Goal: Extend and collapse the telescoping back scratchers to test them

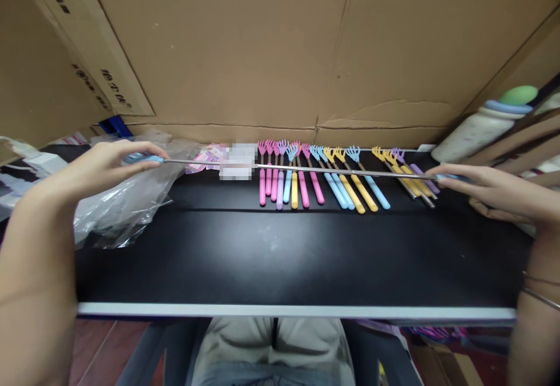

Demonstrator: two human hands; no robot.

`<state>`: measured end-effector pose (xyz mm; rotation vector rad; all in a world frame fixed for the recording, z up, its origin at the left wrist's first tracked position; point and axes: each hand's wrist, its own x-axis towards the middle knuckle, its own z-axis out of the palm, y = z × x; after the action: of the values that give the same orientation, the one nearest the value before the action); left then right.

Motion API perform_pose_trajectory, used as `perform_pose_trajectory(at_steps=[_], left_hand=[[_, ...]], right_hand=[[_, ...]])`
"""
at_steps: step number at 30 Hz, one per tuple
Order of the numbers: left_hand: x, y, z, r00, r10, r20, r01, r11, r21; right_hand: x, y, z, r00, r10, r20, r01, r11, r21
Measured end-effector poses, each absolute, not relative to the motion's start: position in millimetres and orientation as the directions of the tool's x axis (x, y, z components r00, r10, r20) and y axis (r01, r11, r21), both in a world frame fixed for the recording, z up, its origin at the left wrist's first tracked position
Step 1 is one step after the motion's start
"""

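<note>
A telescopic back scratcher is pulled out to full length; its thin metal rod (pixel 306 169) stretches across above the black table (pixel 280 258). My left hand (pixel 105 167) is closed round the blue end at the left. My right hand (pixel 485 188) pinches the other blue end at the right. Behind the rod, a row of several collapsed back scratchers (pixel 332 179) lies side by side, with pink, purple, blue and yellow handles and claw heads pointing to the cardboard wall.
Crumpled clear plastic bags (pixel 126 205) lie at the left under my left hand. A cardboard wall (pixel 280 48) closes the back. A white bottle with a green cap (pixel 481 129) leans at the right. The table's light front edge (pixel 297 311) runs above my lap.
</note>
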<state>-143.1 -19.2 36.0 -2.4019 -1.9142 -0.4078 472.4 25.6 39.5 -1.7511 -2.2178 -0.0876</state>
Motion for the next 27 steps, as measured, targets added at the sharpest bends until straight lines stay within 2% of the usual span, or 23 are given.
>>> perform_pose_trajectory(at_steps=[3,7,10,13,18,19,22,27], left_hand=[[-141.8,-18.0,35.7,0.209,0.952,0.224,0.96,-0.244,0.138],[-137.7,-15.0,32.1,0.203,0.957,0.207,0.964,-0.232,0.127],[-136.5,-14.4,32.3,0.21,0.956,0.206,0.963,-0.239,0.126],[-127.3,-15.1,34.1,0.222,0.953,0.208,0.948,-0.261,0.182],[-77.0,-15.1,26.2,0.384,0.895,0.227,0.868,-0.434,0.24],[-65.0,-15.1,22.5,0.4,0.873,0.279,0.855,-0.465,0.23],[-34.5,-16.4,10.0,0.369,0.844,0.39,0.863,-0.467,0.192],[-3.6,-22.2,-8.6,0.399,0.849,0.346,0.848,-0.485,0.214]], right_hand=[[465.3,27.5,41.6,-0.188,0.98,0.067,0.932,0.199,-0.304],[459.5,30.4,42.1,-0.243,0.963,0.114,0.914,0.267,-0.307],[462.4,31.1,41.9,-0.292,0.944,0.156,0.9,0.326,-0.289],[462.8,31.4,41.4,-0.331,0.93,0.157,0.89,0.363,-0.274],[426.4,29.5,34.3,-0.553,0.828,0.092,0.795,0.558,-0.239],[415.1,28.0,31.6,-0.598,0.796,0.09,0.768,0.602,-0.218],[384.0,21.8,20.9,-0.659,0.723,0.209,0.707,0.689,-0.156],[349.7,8.2,1.4,-0.68,0.667,0.304,0.691,0.722,-0.036]])
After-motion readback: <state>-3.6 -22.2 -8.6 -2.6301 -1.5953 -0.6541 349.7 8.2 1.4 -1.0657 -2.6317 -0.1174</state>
